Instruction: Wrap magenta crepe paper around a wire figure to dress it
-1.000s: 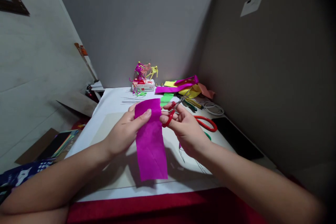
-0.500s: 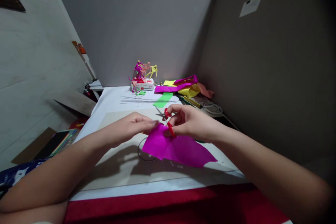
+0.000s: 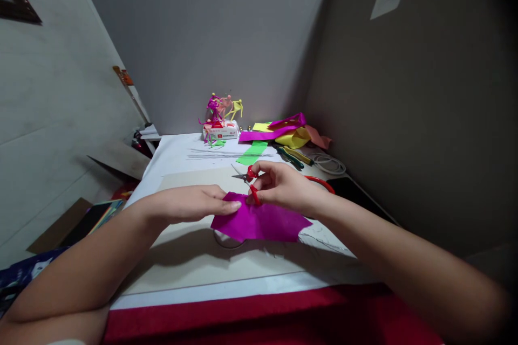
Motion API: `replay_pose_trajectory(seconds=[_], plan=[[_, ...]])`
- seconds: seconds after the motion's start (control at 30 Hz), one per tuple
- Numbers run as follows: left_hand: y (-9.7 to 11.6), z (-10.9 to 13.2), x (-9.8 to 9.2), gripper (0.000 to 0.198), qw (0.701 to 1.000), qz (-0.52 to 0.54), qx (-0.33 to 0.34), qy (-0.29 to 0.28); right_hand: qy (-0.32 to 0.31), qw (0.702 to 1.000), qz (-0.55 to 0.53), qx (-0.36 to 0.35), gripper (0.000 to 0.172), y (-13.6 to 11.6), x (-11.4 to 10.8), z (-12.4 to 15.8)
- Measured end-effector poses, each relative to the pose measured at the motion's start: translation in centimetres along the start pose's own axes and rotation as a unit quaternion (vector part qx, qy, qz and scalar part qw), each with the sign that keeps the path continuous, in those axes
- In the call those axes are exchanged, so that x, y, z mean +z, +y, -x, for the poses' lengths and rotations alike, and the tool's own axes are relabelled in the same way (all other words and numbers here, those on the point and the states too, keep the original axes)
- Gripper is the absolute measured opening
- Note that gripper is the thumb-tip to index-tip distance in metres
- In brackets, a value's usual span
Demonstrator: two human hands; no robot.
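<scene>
A magenta sheet of crepe paper [image 3: 261,223] lies nearly flat just above the white table [image 3: 178,156], held between both hands. My left hand [image 3: 198,204] pinches its left edge with fingers pressed together. My right hand [image 3: 285,187] is closed round small red-handled scissors [image 3: 247,177], whose blades point left, and it also touches the paper's upper edge.
At the back stand paper-and-wire figures [image 3: 220,110] on a small box [image 3: 220,132]. Thin wires [image 3: 218,155], a green strip [image 3: 251,153], a pile of coloured paper [image 3: 285,132], pliers [image 3: 293,156], larger red scissors [image 3: 321,182] and a white cable [image 3: 329,164] lie right. Red cloth [image 3: 263,318] covers the near edge.
The magenta sheet went from hanging upright to lying nearly flat and sideways. Both hands dropped lower over the table, and the scissors swung round so that the blades point left.
</scene>
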State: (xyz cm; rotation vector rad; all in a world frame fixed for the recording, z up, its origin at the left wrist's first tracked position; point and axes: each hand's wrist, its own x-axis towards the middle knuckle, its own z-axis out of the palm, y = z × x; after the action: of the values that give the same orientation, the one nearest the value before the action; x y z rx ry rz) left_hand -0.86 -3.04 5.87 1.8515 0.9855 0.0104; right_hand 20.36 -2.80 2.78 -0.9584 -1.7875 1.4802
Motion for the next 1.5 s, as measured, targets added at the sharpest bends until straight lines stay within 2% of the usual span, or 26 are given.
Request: replay_pose_trajectory(seconds=[0.1, 0.27, 0.37, 0.47, 0.53, 0.57, 0.6, 0.67, 0.73, 0.83, 0.9, 1.03, 1.23, 1.37, 1.5], plan=[[-0.4, -0.1, 0.0, 0.041, 0.997, 0.010, 0.031, -0.069, -0.013, 1.000, -0.014, -0.004, 0.027, 0.1, 0.1, 0.2], [-0.5, -0.2, -0.1, 0.043, 0.997, -0.035, 0.023, -0.060, -0.015, 1.000, -0.011, -0.002, 0.028, 0.2, 0.5, 0.2], [-0.1, 0.2, -0.3, 0.041, 0.998, 0.002, 0.014, -0.054, 0.055, 0.996, -0.042, -0.058, 0.024, -0.5, 0.5, 0.5], [0.1, 0.6, -0.7, 0.035, 0.994, 0.105, 0.001, 0.016, 0.181, 0.969, -0.077, -0.151, 0.016, -1.6, 0.7, 2.0], [-0.1, 0.7, -1.0, 0.029, 0.980, 0.184, -0.007, 0.078, 0.229, 0.957, -0.084, -0.158, 0.013, -2.0, 1.4, 3.8], [-0.2, 0.7, -1.1, 0.027, 0.970, 0.221, -0.009, 0.098, 0.231, 0.957, -0.099, -0.144, 0.013, -1.9, 1.9, 4.9], [-0.3, 0.6, -1.3, 0.025, 0.961, 0.253, -0.009, 0.110, 0.213, 0.963, -0.118, -0.119, 0.015, -1.5, 2.6, 5.9], [-0.5, 0.5, -1.4, 0.022, 0.946, 0.302, -0.008, 0.118, 0.116, 0.981, -0.158, -0.018, 0.018, -0.3, 4.4, 7.8], [-0.5, 0.3, -1.4, 0.018, 0.934, 0.335, -0.008, 0.126, 0.029, 0.978, -0.198, 0.065, 0.015, 1.1, 6.2, 9.1], [-0.4, 0.0, -1.0, 0.014, 0.920, 0.370, 0.001, 0.128, -0.064, 0.964, -0.214, 0.142, 0.011, 2.7, 8.2, 9.6], [-0.2, 0.0, -0.7, 0.013, 0.913, 0.387, 0.006, 0.127, -0.076, 0.962, -0.212, 0.153, 0.007, 3.0, 8.8, 9.2], [0.1, 0.3, -0.3, 0.015, 0.908, 0.402, 0.014, 0.119, -0.061, 0.968, -0.193, 0.148, 0.001, 2.7, 8.8, 8.1], [0.0, 0.2, 0.0, 0.017, 0.899, 0.420, 0.023, 0.122, -0.039, 0.978, -0.172, 0.113, 0.003, 2.8, 8.6, 7.4], [0.0, 0.1, 0.2, 0.019, 0.895, 0.427, 0.032, 0.125, -0.032, 0.976, -0.189, 0.106, 0.011, 2.9, 8.4, 7.2], [-0.1, 0.1, 0.3, 0.020, 0.902, 0.413, 0.033, 0.124, -0.040, 0.971, -0.217, 0.095, 0.010, 3.0, 8.1, 7.0]])
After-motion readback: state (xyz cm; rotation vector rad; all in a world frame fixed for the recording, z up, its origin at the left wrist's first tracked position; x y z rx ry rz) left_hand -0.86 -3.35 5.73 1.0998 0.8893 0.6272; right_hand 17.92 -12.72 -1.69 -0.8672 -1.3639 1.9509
